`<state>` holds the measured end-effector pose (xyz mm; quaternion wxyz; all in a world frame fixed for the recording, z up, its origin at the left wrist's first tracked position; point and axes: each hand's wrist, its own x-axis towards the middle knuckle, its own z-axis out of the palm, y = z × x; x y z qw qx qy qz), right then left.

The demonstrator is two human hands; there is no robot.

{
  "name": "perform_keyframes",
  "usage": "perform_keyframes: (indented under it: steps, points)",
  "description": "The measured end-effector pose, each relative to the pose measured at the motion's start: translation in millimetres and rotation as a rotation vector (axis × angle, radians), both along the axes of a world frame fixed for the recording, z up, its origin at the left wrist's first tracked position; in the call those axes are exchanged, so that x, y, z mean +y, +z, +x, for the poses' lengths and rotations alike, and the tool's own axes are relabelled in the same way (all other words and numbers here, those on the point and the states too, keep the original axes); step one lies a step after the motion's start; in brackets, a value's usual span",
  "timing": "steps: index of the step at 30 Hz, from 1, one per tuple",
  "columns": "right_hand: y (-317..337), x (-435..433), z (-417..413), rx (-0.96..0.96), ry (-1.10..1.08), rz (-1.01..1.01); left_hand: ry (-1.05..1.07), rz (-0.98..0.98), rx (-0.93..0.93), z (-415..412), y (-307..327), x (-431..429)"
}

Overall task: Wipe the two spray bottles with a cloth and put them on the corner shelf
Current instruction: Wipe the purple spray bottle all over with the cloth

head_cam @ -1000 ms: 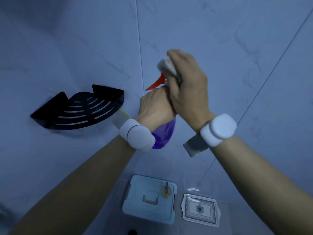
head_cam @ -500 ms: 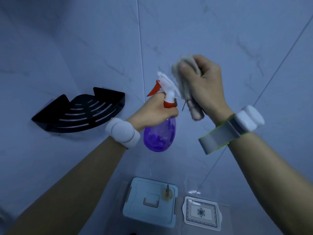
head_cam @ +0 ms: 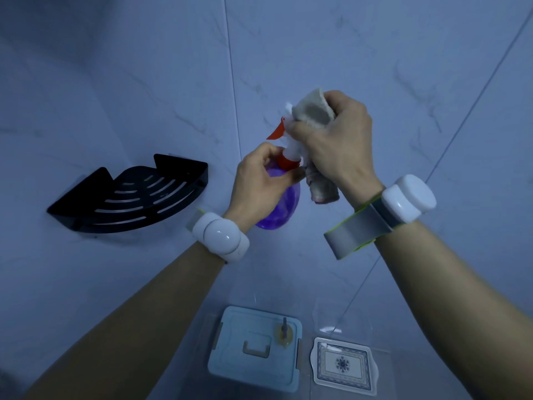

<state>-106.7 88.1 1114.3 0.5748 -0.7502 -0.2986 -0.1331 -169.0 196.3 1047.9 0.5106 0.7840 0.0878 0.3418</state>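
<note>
The left hand (head_cam: pixel 261 183) grips the purple spray bottle (head_cam: pixel 281 206) at its neck; the right hand (head_cam: pixel 336 148) presses a bunched cloth (head_cam: pixel 313 112) around the nozzle, just above those fingers; judging by the bare corner shelf (head_cam: pixel 129 197) well to their left, the first bottle's wipe is unfinished, and no second bottle is in sight

A black corner shelf (head_cam: pixel 135 197) with slotted openings is fixed where the two pale tiled walls meet, and nothing is seen lying on it. Far below, a light blue lidded box (head_cam: pixel 253 368) is set on the floor, with a small yellowish object (head_cam: pixel 284 336) resting on its lid. Just beside it, a patterned rectangular tray (head_cam: pixel 343 365) is laid flat.
</note>
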Motion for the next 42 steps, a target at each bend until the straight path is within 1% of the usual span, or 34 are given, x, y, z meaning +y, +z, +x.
perform_keyframes:
  steps: [1,4,5,7,9,11,13,15,17,19,20,22,24,26,29,33,35,37,39,42]
  points:
    - [0,-1,1,0.011,0.005,0.051,-0.031,-0.047,-0.025,0,2,2]
    - [4,-7,5,0.078,0.055,0.334,-0.158,-0.202,-0.013,-1,3,10]
    - [6,-8,5,0.053,0.060,0.417,-0.212,-0.249,0.011,-2,3,10]
    - [10,-4,0,-0.048,0.059,0.507,-0.310,-0.300,0.058,-3,2,5]
    - [11,5,-10,-0.155,0.087,0.503,-0.375,-0.272,0.101,-3,3,-3]
    - [10,12,-15,-0.290,0.092,0.406,-0.419,-0.253,0.128,-5,6,-11]
    - [10,15,-10,-0.398,0.065,0.328,-0.484,-0.282,0.120,-7,6,-13]
    - [11,13,1,-0.445,0.035,0.295,-0.550,-0.353,0.105,-11,6,-11]
    - [12,9,12,-0.447,-0.022,0.306,-0.552,-0.401,0.117,-12,7,-8]
    - [9,9,10,-0.417,-0.059,0.356,-0.543,-0.374,0.134,-12,9,-8]
    - [6,12,5,-0.405,-0.045,0.365,-0.531,-0.339,0.140,-11,11,-10]
    - [-1,16,-8,-0.438,0.038,0.319,-0.487,-0.269,0.154,-10,14,-14]
    - [-6,13,-6,-0.475,0.072,0.289,-0.527,-0.289,0.155,-11,12,-12]
    - [-5,5,12,-0.424,0.022,0.300,-0.603,-0.384,0.127,-14,9,-11]
    - [-1,-5,28,-0.316,-0.012,0.285,-0.591,-0.499,0.071,-14,8,-5]
    - [4,-9,31,-0.261,0.050,0.260,-0.512,-0.484,0.010,-7,12,0]
    - [4,-11,36,-0.179,0.077,0.261,-0.483,-0.469,-0.010,-6,12,2]
    - [-3,-15,40,-0.073,0.041,0.273,-0.453,-0.461,-0.018,-5,12,4]
    - [-9,-21,40,0.010,-0.038,0.320,-0.395,-0.443,-0.020,-5,13,7]
    - [-14,-30,40,0.122,-0.048,0.498,-0.324,-0.472,-0.043,-4,14,11]
